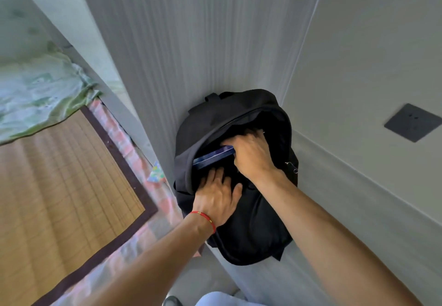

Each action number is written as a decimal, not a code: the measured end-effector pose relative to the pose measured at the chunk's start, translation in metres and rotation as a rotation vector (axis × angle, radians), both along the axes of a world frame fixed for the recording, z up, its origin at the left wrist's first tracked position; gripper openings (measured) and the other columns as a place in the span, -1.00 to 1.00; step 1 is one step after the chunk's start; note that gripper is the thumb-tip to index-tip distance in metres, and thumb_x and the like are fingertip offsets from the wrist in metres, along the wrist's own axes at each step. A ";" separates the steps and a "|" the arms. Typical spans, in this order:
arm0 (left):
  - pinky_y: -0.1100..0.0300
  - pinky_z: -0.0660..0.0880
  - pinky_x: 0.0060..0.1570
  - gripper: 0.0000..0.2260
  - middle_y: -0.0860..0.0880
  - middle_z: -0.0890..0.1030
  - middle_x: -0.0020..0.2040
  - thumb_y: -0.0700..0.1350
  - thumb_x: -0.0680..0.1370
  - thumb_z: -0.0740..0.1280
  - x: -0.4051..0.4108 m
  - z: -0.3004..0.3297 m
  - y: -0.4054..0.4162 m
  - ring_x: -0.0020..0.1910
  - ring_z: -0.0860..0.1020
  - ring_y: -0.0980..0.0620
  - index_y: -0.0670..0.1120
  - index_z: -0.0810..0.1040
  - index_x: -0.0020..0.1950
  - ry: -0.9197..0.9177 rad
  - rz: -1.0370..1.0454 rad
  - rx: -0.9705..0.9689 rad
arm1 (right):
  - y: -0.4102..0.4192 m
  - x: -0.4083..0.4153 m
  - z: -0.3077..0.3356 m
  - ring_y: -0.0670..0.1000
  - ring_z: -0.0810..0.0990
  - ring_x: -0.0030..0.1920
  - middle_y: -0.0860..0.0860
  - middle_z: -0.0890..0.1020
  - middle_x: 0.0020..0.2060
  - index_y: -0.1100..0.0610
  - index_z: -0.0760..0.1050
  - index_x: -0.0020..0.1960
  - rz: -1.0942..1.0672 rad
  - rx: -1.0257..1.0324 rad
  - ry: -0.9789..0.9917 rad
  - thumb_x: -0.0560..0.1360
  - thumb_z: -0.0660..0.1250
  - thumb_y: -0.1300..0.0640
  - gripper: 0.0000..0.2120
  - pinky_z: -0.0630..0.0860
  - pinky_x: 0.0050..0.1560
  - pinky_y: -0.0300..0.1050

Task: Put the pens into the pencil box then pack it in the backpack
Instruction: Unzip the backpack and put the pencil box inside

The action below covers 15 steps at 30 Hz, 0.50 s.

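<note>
A black backpack (258,222) leans against the wall in the corner, its main compartment unzipped. A blue pencil box (212,158) lies partly inside the opening, one long edge showing. My right hand (253,155) grips the box's right end, fingers reaching into the bag. My left hand (217,198), with a red string at the wrist, holds the front lip of the opening, fingers curled into it. No pens are in sight.
A bed with a woven straw mat (59,186) and a green patterned blanket (35,95) lies at the left, close beside the bag. A dark wall socket plate (412,122) sits on the right wall. Grey floor runs below the bag.
</note>
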State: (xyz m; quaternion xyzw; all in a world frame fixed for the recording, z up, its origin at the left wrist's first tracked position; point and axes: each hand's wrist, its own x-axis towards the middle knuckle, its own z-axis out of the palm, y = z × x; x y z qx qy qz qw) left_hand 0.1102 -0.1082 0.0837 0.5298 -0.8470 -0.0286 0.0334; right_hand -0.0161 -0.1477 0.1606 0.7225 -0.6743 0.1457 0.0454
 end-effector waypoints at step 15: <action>-0.01 0.33 0.37 -0.45 -0.11 0.38 0.43 0.19 0.61 -0.03 -0.008 0.006 -0.008 0.40 0.32 -0.09 -0.13 0.35 0.44 0.003 0.053 0.055 | -0.009 -0.027 -0.045 0.13 0.54 0.22 0.03 0.57 0.18 0.00 0.58 0.26 0.106 0.078 0.016 0.49 0.36 0.26 -0.63 0.49 0.22 0.09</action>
